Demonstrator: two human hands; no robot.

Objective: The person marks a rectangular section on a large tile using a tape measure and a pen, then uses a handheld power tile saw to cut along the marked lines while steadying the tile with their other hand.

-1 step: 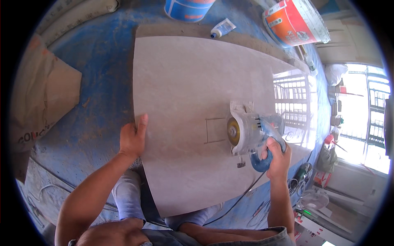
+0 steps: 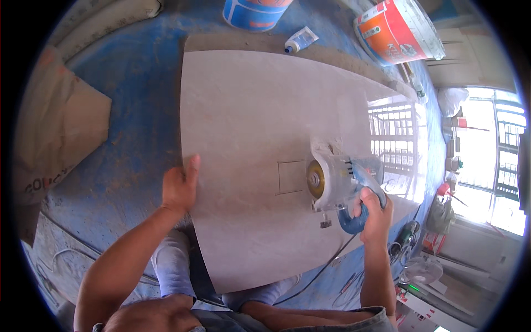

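A large pale, glossy tile (image 2: 243, 110) lies flat in front of me. My left hand (image 2: 180, 190) grips its left edge, thumb on the top face and the other fingers mostly hidden at the edge. My right hand (image 2: 377, 214) is wrapped round the blue handle of a handheld tile saw (image 2: 336, 172), which rests on the tile right of the middle. Its round yellowish blade (image 2: 316, 180) faces left. Thin dark lines (image 2: 279, 178) on the tile outline a small rectangle, running up to the blade side of the saw. Pale dust lies by the saw's far side.
A grey board (image 2: 221, 42) shows beneath the tile's far edge, with a tube (image 2: 301, 40) on it. An orange bucket (image 2: 392, 33) and a blue bucket (image 2: 255, 15) stand beyond. A brown paper sack (image 2: 83, 110) is at left. The saw's black cord (image 2: 332, 259) runs toward my feet.
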